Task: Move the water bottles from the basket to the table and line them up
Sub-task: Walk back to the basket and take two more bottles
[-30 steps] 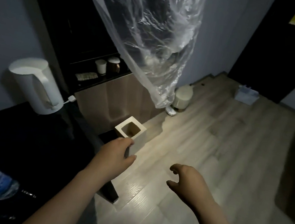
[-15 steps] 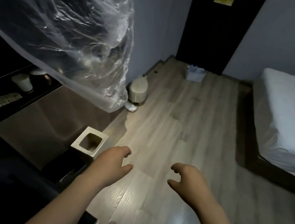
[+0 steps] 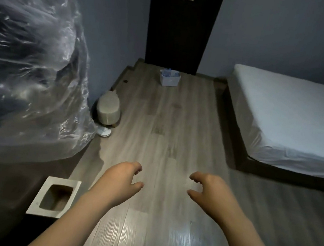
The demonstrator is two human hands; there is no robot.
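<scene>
Our left hand (image 3: 118, 181) and our right hand (image 3: 210, 192) hang over the wood floor (image 3: 176, 134), side by side with a gap between them. The fingers of both are loosely curled and hold nothing. The basket (image 3: 169, 81) stands at the far edge of the floor, right by the dark door (image 3: 180, 33). Blue water bottles (image 3: 168, 73) poke up inside it. A white bed (image 3: 289, 122) lies along the floor's right edge.
</scene>
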